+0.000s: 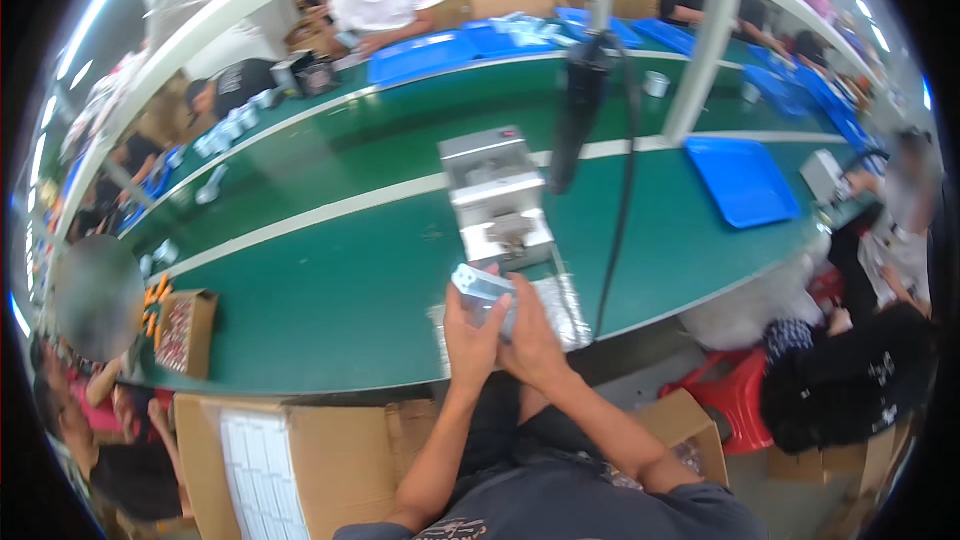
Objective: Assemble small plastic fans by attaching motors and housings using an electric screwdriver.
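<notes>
Two bare hands, together and clasped about one item: left hand (470, 342) along its left side, right hand (535, 342) on its right, fingers of both on its sides. Item held: one small pale-blue, box-shaped housing (482, 285), its whitish end bearing small dark spots, raised just on the near side of the silver-grey metal bench fixture (492, 175), which serves as landmark. Fixture: one, stepped body, standing on the green-topped bench (330, 290). Near side of the fixture, by the hands: one crinkled silvery sheet (562, 312), partly covered by them. Right of the fixture, just beside: one black cylindrical tool (580, 110), hanging upright; one black cable (626, 180), running down past it. Farther right of the fixture: one shallow blue tray (742, 182); one white box-shaped unit (822, 175). Beyond the fixture, to the right: one white cup (656, 85). Beyond it, to the left: one long blue tray (425, 58), before a co-worker in a white top (395, 2). Well left of the fixture: one open cardboard box (200, 340) of small reddish pieces, contents too small to identify; several orange pieces (152, 307) alongside.
</notes>
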A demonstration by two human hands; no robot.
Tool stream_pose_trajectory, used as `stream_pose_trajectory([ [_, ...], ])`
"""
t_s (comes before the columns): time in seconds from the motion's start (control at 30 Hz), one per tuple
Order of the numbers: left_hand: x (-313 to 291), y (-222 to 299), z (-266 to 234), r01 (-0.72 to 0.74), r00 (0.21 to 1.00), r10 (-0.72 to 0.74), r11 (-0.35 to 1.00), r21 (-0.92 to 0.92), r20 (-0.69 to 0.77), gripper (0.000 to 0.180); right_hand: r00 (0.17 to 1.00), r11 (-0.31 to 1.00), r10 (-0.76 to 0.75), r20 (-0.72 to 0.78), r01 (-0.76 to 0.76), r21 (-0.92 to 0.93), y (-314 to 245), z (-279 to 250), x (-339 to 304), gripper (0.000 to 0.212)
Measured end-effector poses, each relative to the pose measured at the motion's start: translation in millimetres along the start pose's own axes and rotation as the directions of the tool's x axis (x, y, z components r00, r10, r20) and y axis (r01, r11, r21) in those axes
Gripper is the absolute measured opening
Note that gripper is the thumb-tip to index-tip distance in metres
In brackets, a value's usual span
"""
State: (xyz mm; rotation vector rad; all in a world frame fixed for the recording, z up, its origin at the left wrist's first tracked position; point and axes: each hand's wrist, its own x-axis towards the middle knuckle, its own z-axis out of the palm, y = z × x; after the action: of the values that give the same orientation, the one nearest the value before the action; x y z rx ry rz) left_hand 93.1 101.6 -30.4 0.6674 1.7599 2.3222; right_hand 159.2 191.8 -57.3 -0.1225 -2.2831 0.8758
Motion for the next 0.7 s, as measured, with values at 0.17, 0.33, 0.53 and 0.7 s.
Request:
stream_pose_trajectory([
  [0.17,-14,-26,4,-0.134,0.991,0.125,0.910,0.393,0.048,0.043,0.930,0.931,0.013,0.366,-0.145,0.334,3,-43,-5,0.097],
  [0.33,-1,-24,8,-0.417,0.906,0.284,0.726,0.547,0.314,0.045,0.975,0.881,0.180,0.127,-0.217,0.421,0,-85,27,0.063],
  [0.53,5,-6,-4,-0.382,0.910,0.233,0.790,0.479,0.342,0.043,0.954,0.876,0.112,0.279,-0.227,0.426,19,-76,57,0.059],
  [0.7,-13,10,-8,-0.217,0.966,0.098,0.808,0.548,0.238,0.055,0.927,0.807,0.206,0.312,-0.341,0.481,12,-88,57,0.045],
])
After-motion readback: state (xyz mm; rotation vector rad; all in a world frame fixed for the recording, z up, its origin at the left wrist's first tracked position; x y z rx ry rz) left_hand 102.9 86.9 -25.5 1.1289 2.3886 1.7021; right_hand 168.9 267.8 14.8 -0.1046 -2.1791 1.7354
